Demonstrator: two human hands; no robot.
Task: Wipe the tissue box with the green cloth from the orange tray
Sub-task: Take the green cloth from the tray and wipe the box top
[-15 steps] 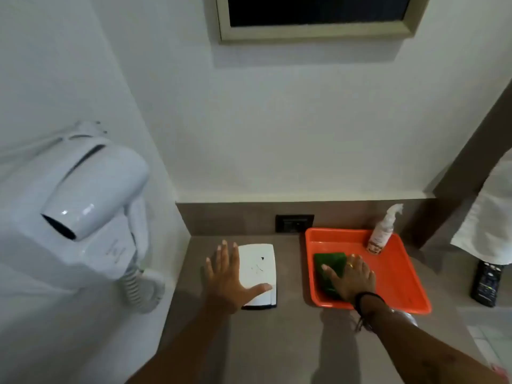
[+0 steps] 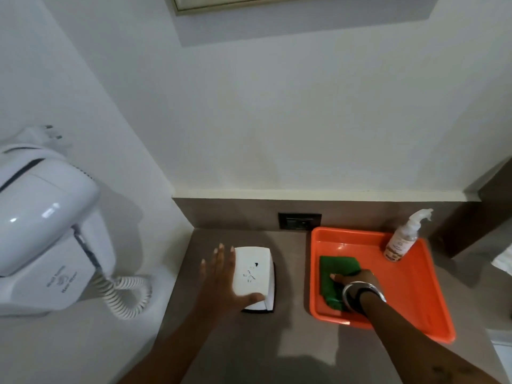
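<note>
A white tissue box (image 2: 255, 275) lies on the grey counter, left of the orange tray (image 2: 412, 295). My left hand (image 2: 224, 281) rests flat against the box's left side, fingers spread, thumb across its near end. A folded green cloth (image 2: 336, 266) lies in the left half of the tray. My right hand (image 2: 356, 278) is curled down over the cloth's near part, fingers closing on it, and hides that end. The cloth still lies on the tray floor.
A white spray bottle (image 2: 401, 239) stands in the tray's far right corner. A wall-mounted white hair dryer (image 2: 47, 231) with a coiled cord hangs at the left. A dark wall socket (image 2: 299, 220) sits behind the box. White fabric shows at the right edge.
The view has tilted downward. My right hand has gone from flat on the cloth to curled over its near end. My left hand stays on the box.
</note>
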